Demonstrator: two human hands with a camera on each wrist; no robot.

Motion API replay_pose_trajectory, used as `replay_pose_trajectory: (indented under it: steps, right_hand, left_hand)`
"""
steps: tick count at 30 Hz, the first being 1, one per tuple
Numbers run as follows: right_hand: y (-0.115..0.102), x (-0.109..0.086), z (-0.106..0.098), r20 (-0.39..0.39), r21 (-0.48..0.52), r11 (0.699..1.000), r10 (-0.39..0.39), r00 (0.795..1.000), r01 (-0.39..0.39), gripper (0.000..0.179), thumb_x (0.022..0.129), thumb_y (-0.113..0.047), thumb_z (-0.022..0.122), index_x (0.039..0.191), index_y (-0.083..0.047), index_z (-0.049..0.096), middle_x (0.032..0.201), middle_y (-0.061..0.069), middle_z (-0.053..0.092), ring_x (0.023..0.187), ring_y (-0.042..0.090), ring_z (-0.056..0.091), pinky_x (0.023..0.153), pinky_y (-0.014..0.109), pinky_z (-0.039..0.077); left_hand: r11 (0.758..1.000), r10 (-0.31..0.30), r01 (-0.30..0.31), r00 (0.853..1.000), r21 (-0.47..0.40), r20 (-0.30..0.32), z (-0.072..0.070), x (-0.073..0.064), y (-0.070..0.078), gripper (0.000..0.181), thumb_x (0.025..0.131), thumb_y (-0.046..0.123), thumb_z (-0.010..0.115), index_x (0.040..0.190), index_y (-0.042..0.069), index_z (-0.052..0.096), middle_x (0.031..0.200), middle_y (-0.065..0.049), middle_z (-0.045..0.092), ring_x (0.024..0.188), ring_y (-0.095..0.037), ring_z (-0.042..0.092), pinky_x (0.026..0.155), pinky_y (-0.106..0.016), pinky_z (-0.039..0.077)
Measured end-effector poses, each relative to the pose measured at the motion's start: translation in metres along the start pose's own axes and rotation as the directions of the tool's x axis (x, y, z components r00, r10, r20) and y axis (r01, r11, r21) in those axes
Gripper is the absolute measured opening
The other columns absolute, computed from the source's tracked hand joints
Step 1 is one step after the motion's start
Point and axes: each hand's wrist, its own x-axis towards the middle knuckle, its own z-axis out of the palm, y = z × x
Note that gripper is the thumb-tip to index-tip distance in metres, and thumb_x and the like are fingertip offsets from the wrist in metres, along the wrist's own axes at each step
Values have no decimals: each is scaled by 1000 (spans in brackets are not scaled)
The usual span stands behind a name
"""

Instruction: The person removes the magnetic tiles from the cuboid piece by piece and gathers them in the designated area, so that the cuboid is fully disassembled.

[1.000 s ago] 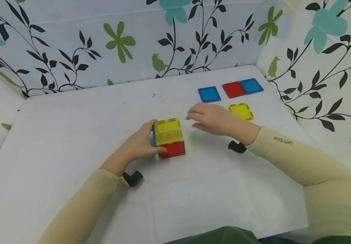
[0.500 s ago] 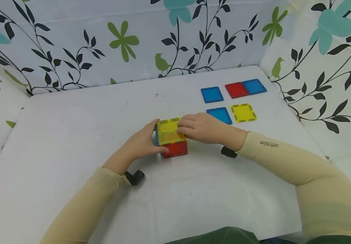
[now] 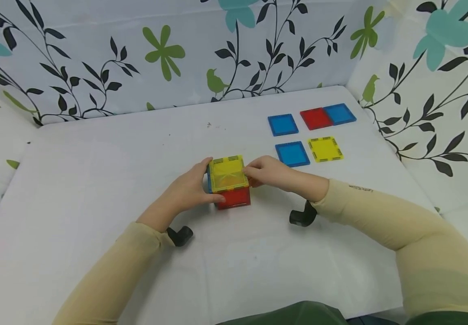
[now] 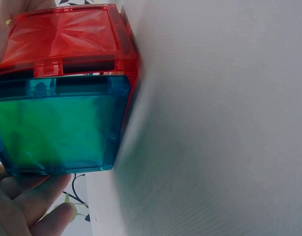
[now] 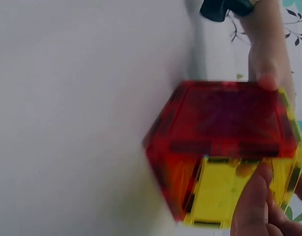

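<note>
A small box of clear magnetic tiles point(image 3: 227, 174) stands on the table, yellow on top, red in front point(image 5: 225, 118) and blue on its left side point(image 4: 57, 128). My left hand point(image 3: 193, 187) grips it, thumb on the red front tile and fingers round the back. At the box's right side is another yellow magnetic tile point(image 5: 212, 191), set a little in from the red bottom edge. My right hand point(image 3: 268, 171) pinches at this side, fingers curled. In the right wrist view its thumb lies against the yellow tile, just under the red one. The other fingers are partly hidden.
Loose square tiles lie flat to the back right: a blue one point(image 3: 283, 125), a red one point(image 3: 315, 118) edge to edge with another blue one point(image 3: 340, 113), a nearer blue one point(image 3: 292, 154) and a yellow one point(image 3: 325, 149). Patterned cloth point(image 3: 116, 54) hangs behind the white table.
My right hand came left from near the loose tiles to the box's top right edge, then slipped to its right side and curled its fingers. My left hand keeps its grip.
</note>
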Motion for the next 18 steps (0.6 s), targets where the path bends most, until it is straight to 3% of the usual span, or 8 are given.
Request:
replay_pose_trajectory:
  steps: [5,18]
  right_hand:
    - [-5,1,6,14,94,994,60,998,-61,35,90,-31,56,110,-3,61,103,8,65,88,18,62,82,30,53]
    - [-8,-2,12,-21,145,984,104,994,-100,32,90,-29,56,106,-3,61,101,8,65,88,18,61,84,30,52]
  left_hand:
    - [1000,14,-14,1000,12,-2,-1,0,-1,114,62,66,67,146,14,10,147,-10,28,131,-27,35,104,-46,35]
    - [999,12,-12,1000,41,-2,-2,-2,2,114,63,63,69,146,12,10,147,-11,29,131,-29,36,103,-47,35]
